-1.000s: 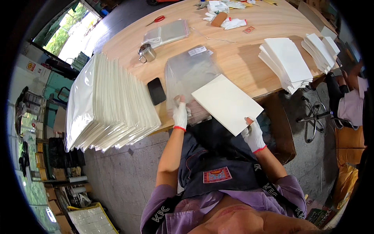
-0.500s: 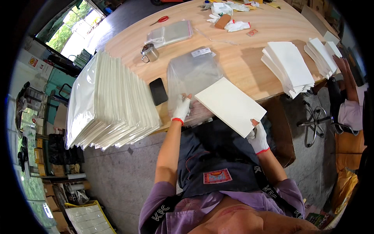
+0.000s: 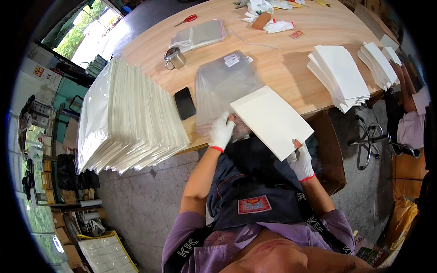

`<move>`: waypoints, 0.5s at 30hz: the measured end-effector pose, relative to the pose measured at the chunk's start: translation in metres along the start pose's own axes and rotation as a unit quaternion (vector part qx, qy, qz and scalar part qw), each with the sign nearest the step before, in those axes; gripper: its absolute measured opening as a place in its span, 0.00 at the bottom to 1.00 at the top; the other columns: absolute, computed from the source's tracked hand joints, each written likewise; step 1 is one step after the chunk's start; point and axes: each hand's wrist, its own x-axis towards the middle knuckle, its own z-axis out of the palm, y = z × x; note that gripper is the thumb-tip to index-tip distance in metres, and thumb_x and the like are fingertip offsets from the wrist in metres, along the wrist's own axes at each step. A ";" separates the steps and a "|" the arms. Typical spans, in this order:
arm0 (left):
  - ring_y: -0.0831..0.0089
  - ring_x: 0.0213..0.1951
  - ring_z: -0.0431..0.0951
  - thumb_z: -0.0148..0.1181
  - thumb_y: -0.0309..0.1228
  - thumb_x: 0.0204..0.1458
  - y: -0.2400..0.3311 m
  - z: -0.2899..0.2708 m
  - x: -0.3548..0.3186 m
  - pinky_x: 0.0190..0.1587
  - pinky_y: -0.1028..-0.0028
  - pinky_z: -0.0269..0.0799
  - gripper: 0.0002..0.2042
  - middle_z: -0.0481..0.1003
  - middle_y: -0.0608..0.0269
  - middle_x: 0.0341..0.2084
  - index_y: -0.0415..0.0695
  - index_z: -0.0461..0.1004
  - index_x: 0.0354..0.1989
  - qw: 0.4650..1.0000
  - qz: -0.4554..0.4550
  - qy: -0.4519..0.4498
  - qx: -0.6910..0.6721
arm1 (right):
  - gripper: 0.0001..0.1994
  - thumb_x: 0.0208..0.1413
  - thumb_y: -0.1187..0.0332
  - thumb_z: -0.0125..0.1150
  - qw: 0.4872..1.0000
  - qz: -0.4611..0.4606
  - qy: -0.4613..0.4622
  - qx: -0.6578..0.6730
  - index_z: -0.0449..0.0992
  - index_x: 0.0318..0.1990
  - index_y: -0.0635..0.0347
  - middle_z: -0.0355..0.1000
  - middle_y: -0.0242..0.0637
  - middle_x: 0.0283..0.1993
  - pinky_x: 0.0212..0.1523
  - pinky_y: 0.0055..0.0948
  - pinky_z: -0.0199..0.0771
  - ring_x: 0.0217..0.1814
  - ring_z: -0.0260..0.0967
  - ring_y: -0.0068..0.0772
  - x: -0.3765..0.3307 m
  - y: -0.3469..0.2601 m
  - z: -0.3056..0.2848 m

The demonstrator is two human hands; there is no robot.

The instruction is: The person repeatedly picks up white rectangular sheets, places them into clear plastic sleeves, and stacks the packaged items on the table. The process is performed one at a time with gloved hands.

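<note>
My right hand (image 3: 301,160), in a white glove, grips the near corner of a white rectangular board (image 3: 271,120) that slants over the wooden table's (image 3: 282,63) front edge. My gloved left hand (image 3: 221,131) pinches the open near end of the top clear plastic bag (image 3: 224,85) on a small pile of bags, right beside the board's left corner. The board's far end lies at the bag's mouth.
A tall fanned stack of bagged white sheets (image 3: 125,120) fills the table's left end. A black phone (image 3: 185,103) and metal mug (image 3: 174,58) lie near it. Stacks of white boards (image 3: 340,75) sit right. Another person's arm (image 3: 407,113) is at far right.
The white board has shifted slightly left and forward toward the bag's mouth, and my right hand has followed it. My left hand stays at the bag's near end.
</note>
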 end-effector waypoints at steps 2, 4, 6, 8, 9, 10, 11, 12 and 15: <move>0.62 0.23 0.70 0.50 0.33 0.53 -0.009 0.018 -0.015 0.29 0.65 0.65 0.10 0.70 0.52 0.18 0.37 0.65 0.28 1.000 -0.005 0.016 -0.019 | 0.10 0.55 0.67 0.51 1.000 0.000 0.017 0.014 0.65 0.44 0.56 0.68 0.29 0.26 0.12 0.15 0.59 0.15 0.62 0.19 -0.002 0.003 0.002; 0.67 0.27 0.73 0.53 0.28 0.51 0.019 0.025 -0.040 0.31 0.69 0.69 0.08 0.74 0.56 0.25 0.38 0.65 0.37 0.975 -0.084 0.041 -0.204 | 0.10 0.55 0.68 0.52 1.000 0.014 -0.017 -0.013 0.65 0.44 0.55 0.69 0.30 0.27 0.10 0.15 0.59 0.14 0.62 0.19 -0.007 0.003 0.006; 0.71 0.36 0.74 0.52 0.24 0.52 -0.008 0.065 -0.034 0.37 0.72 0.72 0.12 0.72 0.55 0.36 0.37 0.64 0.44 0.922 -0.005 0.181 -0.343 | 0.10 0.55 0.68 0.52 0.998 0.045 -0.006 -0.038 0.65 0.45 0.53 0.68 0.29 0.27 0.07 0.16 0.56 0.11 0.60 0.20 -0.013 0.003 0.015; 0.67 0.41 0.73 0.50 0.24 0.53 0.002 0.074 -0.029 0.40 0.70 0.73 0.13 0.71 0.55 0.40 0.36 0.65 0.47 0.818 -0.114 0.187 -0.532 | 0.11 0.55 0.67 0.52 0.995 0.042 -0.040 -0.075 0.65 0.46 0.53 0.68 0.27 0.30 0.10 0.12 0.57 0.16 0.62 0.15 -0.012 0.010 0.013; 0.67 0.40 0.73 0.49 0.25 0.53 0.002 0.072 -0.028 0.40 0.69 0.72 0.13 0.71 0.56 0.40 0.36 0.64 0.47 0.782 -0.113 0.162 -0.591 | 0.12 0.55 0.67 0.51 0.993 0.039 -0.057 -0.092 0.66 0.47 0.53 0.68 0.26 0.31 0.12 0.10 0.58 0.19 0.63 0.13 -0.011 0.011 0.014; 0.67 0.40 0.74 0.49 0.26 0.54 0.000 0.068 -0.027 0.40 0.69 0.72 0.13 0.71 0.56 0.40 0.36 0.64 0.47 0.742 -0.111 0.137 -0.647 | 0.12 0.55 0.66 0.52 0.994 0.041 -0.055 -0.083 0.66 0.46 0.53 0.67 0.26 0.28 0.11 0.12 0.56 0.18 0.62 0.14 -0.008 0.013 0.018; 0.67 0.40 0.74 0.49 0.26 0.54 0.000 0.066 -0.026 0.41 0.69 0.72 0.14 0.71 0.57 0.40 0.35 0.64 0.48 0.698 -0.108 0.111 -0.700 | 0.11 0.55 0.67 0.52 0.993 0.049 -0.060 -0.086 0.65 0.46 0.54 0.67 0.28 0.29 0.12 0.15 0.59 0.18 0.63 0.18 -0.008 0.011 0.019; 0.67 0.38 0.74 0.49 0.29 0.54 -0.002 0.066 -0.027 0.39 0.70 0.72 0.14 0.72 0.58 0.38 0.34 0.65 0.46 0.678 -0.125 0.095 -0.718 | 0.11 0.55 0.67 0.52 0.992 0.058 -0.066 -0.087 0.65 0.46 0.54 0.67 0.30 0.30 0.13 0.18 0.62 0.19 0.64 0.21 -0.008 0.010 0.021; 0.66 0.37 0.74 0.50 0.29 0.54 -0.005 0.077 -0.058 0.37 0.70 0.72 0.13 0.73 0.59 0.35 0.34 0.67 0.44 0.840 -0.113 0.087 -0.523 | 0.11 0.56 0.68 0.50 0.981 0.072 -0.126 -0.130 0.64 0.46 0.57 0.68 0.34 0.34 0.19 0.26 0.69 0.24 0.69 0.28 -0.006 0.014 0.017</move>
